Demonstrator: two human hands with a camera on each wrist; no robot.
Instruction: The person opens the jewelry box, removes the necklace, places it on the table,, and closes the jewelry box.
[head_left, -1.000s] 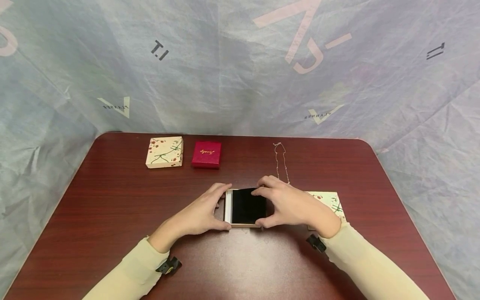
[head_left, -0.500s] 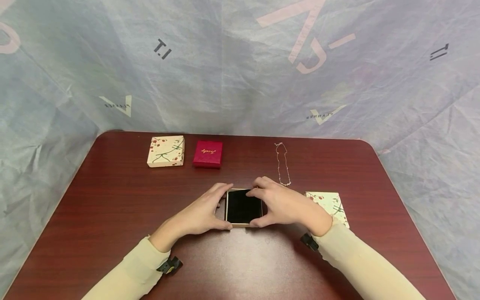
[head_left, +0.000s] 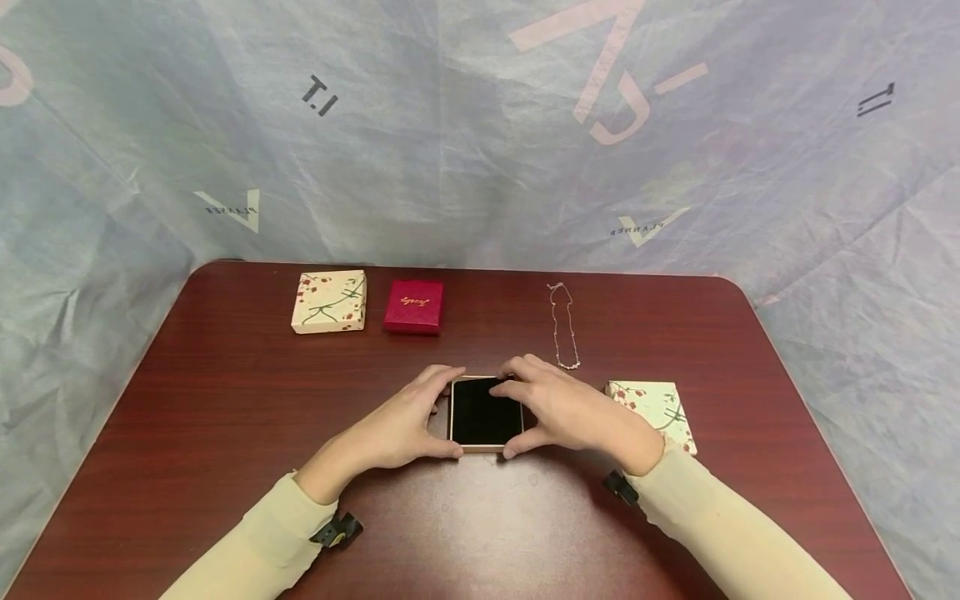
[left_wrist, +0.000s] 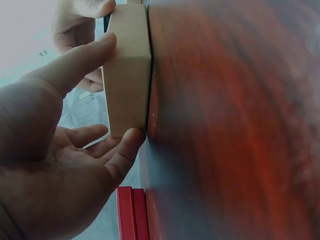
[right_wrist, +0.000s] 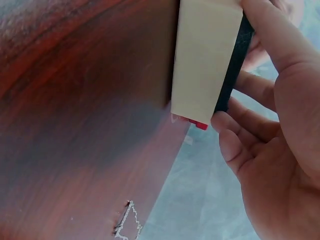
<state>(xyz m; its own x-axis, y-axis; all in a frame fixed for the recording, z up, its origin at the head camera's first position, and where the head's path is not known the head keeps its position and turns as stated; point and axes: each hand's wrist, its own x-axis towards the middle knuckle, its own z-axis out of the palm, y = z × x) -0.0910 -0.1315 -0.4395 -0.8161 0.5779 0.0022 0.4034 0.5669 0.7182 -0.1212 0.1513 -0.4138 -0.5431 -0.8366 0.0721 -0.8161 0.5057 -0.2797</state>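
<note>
A shallow cream box base (left_wrist: 129,87) stands on the table in front of me, with a black square pad (head_left: 483,421) over its opening. My left hand (head_left: 397,421) holds the box's left side between thumb and fingers. On the other side my right hand (head_left: 566,412) pinches the pad near its right end, the thumb at the front edge and fingers at the back. In the right wrist view, the black edge of the pad (right_wrist: 234,62) still stands above the box's rim. The box's inside is hidden under the pad.
A floral box lid (head_left: 652,408) lies by my right forearm. Behind the hands, a thin necklace (head_left: 566,329) is stretched out on the table. A floral box (head_left: 328,302) and a red box (head_left: 414,307) stand at the back left, before a cloth backdrop.
The black pad has shifted left with my right hand and now covers the white strip seen inside the box. My left hand has stayed at the box's left side.
</note>
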